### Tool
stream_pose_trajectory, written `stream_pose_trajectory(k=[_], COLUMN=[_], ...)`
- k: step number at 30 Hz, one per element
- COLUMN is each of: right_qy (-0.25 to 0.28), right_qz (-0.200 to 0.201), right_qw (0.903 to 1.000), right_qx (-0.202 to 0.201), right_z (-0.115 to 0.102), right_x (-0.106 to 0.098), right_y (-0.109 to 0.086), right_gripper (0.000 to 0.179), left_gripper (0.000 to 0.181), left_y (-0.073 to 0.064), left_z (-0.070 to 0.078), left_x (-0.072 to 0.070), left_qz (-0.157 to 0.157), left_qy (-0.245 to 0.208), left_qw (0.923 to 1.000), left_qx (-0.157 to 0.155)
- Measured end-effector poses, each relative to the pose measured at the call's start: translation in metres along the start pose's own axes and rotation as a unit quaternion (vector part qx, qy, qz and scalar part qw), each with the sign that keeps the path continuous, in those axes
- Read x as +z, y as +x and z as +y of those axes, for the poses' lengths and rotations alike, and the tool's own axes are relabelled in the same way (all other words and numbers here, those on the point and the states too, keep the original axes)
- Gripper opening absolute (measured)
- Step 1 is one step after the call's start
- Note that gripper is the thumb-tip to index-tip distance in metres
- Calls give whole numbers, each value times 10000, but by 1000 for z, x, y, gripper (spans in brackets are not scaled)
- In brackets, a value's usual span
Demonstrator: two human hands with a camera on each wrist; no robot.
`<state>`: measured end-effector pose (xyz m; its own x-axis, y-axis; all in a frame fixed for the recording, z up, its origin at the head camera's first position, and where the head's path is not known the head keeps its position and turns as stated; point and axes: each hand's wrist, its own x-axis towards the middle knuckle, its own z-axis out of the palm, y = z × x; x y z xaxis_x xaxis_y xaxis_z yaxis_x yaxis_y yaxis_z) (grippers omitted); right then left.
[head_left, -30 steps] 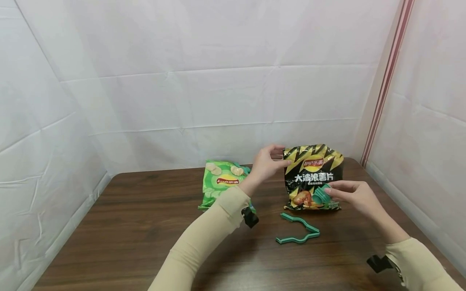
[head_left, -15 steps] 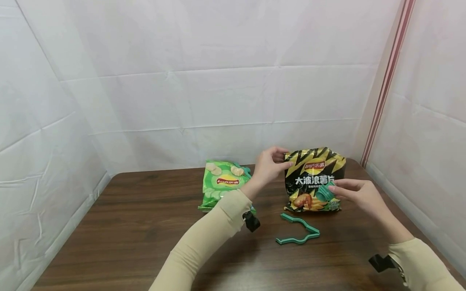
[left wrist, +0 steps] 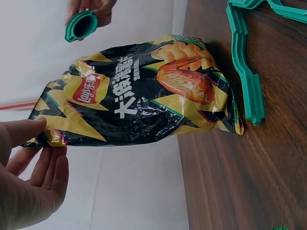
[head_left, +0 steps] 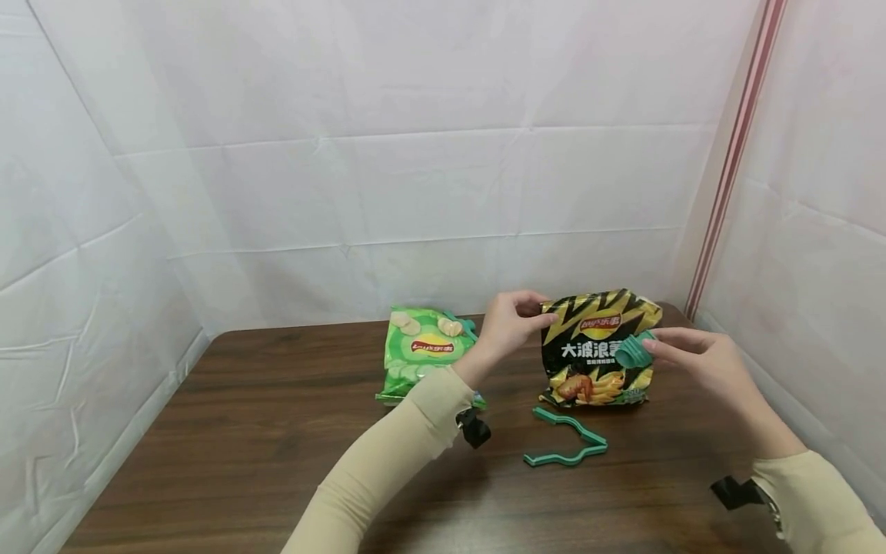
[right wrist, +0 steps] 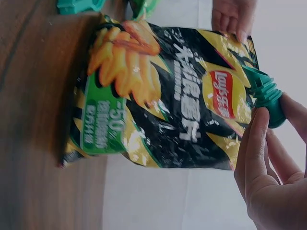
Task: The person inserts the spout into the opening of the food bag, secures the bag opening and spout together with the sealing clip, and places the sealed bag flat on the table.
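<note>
Okay, the black chip bag [head_left: 566, 363] was kept upright on the table [head_left: 277, 415], its upper-left corner pinched by the left hand [head_left: 508, 322]. A green spout [head_left: 633, 351] was pinched in the right hand's fingertips [head_left: 651, 345], before the bag's right side, its long axis aimed leftward across the bag; contact couldn't be confirmed. An open green clip [head_left: 588, 432] was seen in front of the bag.

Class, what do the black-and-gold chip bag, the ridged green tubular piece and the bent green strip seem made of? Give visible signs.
Black-and-gold chip bag: thin, glossy film, perhaps plastic or foil laminate; creases, bright highlights.
Ridged green tubular piece: probably moulded plastic, slight sheen; even colour, crisp ridges.
Bent green strip: likely plastic, low sheen; even colour, clean grooves.
</note>
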<state>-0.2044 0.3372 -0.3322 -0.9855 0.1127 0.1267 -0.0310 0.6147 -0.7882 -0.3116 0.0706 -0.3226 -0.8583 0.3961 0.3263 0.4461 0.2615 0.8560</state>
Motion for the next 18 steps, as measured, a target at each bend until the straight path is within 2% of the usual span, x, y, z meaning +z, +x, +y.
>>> stream_pose_trajectory(k=[8, 18], right_qy=[178, 416], right_qz=[469, 947], right_qw=[9987, 9944], right_qx=[96, -210], right_z=[-5, -14], right_x=[-15, -26], right_y=[2, 15], right_gripper=[45, 45], left_gripper=[19, 18], left_y=[-4, -4], left_z=[-1, -1], left_x=[3, 0], left_qz=[-45, -8], left_qy=[-29, 39], left_qw=[10000, 10000], left_qx=[78, 8])
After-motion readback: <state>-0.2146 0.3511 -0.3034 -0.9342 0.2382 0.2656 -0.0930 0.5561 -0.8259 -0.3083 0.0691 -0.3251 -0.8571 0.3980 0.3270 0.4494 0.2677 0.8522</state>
